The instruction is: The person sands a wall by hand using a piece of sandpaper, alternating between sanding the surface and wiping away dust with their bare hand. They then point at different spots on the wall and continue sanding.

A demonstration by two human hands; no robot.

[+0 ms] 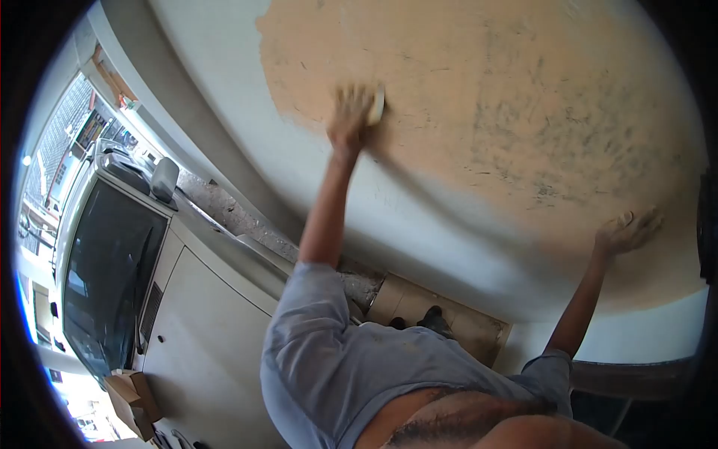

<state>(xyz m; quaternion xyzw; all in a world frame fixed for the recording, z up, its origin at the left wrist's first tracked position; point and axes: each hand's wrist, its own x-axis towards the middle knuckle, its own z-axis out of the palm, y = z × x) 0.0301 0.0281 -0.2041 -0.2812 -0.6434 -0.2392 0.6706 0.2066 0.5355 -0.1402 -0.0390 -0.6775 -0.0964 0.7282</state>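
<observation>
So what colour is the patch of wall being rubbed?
A pale peach-orange patch with grey smudges, on an off-white wall; shows best in the head view.

An outdoor work site beside a street: a patched orange wall (486,97), parked vehicle (112,262), rubble-strewn ground (239,217).

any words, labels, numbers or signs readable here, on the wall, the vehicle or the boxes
None can be read.
Wall: only an orange patch with dark scuffs, no lettering.
White vehicle: no badge or plate legible.
Cardboard boxes: no print visible.
Distant shopfronts: possible signs, too small and blurred to read.
Pale pad under one hand: no label shows. The other hand lies flat on the wall.
</observation>
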